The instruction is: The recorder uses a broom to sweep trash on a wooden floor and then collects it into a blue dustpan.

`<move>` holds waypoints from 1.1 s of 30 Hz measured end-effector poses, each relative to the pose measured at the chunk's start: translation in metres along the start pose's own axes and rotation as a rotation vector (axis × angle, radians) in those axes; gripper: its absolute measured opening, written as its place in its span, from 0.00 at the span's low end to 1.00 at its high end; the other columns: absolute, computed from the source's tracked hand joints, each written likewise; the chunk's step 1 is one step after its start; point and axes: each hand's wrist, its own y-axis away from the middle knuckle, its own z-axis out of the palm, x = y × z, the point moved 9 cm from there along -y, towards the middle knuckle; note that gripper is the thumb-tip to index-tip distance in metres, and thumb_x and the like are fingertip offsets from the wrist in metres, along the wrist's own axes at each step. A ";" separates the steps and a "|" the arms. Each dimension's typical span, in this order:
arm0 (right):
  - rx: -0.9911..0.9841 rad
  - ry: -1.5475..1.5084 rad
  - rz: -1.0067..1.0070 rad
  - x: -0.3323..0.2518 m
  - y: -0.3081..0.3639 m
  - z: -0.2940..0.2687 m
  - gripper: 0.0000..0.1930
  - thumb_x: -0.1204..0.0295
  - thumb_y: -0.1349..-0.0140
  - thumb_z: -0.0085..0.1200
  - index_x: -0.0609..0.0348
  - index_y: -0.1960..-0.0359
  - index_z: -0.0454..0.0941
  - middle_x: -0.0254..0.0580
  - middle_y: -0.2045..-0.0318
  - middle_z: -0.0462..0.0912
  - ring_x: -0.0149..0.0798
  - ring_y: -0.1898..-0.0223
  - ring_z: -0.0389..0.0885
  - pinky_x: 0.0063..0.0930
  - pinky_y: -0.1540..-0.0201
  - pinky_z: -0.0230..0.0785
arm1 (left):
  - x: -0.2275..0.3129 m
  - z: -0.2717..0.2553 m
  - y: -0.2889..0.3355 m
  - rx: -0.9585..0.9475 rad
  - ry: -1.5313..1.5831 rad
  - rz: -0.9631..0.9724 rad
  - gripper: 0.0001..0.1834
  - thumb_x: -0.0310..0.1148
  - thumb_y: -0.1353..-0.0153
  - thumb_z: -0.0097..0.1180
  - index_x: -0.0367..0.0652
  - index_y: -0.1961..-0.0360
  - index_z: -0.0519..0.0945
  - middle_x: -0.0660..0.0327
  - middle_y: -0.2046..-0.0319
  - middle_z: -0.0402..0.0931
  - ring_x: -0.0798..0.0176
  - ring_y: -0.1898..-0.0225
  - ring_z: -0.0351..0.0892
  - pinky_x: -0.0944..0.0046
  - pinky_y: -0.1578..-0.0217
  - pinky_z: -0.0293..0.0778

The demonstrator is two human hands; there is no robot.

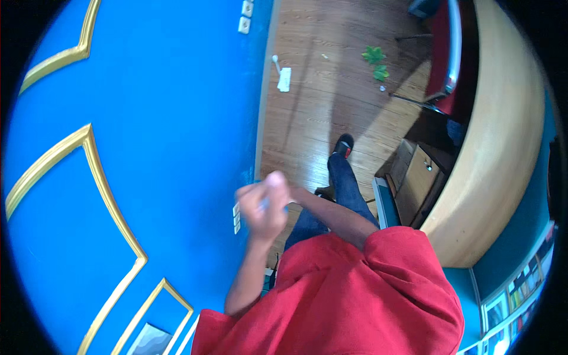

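Observation:
In front of my red shirt point(355, 296), my left hand point(266, 207) is raised close to the blue wall, its thumb pointing up. Motion smears its fingers, and a pale bluish patch shows among them that I cannot make out. My right forearm point(337, 219) crosses from the right, so that my right hand point(294, 193) meets the left one. Most of the right hand is hidden behind the left, including its fingers. Whether the hands press together or hold something between them does not show.
The blue wall point(177, 148) with gold moulding point(112, 201) and white sockets point(244, 25) rises on the left. A white power strip point(284, 80) and green leaves point(373, 55) lie on the wooden floor point(313, 118). A curved desk point(497, 136), red chair point(441, 53) and wooden cabinet point(416, 183) stand right.

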 end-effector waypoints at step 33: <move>0.064 -0.019 0.003 0.031 0.038 0.056 0.06 0.77 0.40 0.54 0.61 0.62 0.78 0.42 0.62 0.83 0.38 0.67 0.80 0.33 0.63 0.70 | 0.010 0.035 0.066 -0.215 0.217 0.250 0.13 0.36 0.39 0.51 0.42 0.78 0.75 0.52 0.88 0.73 0.50 0.85 0.78 0.53 0.81 0.73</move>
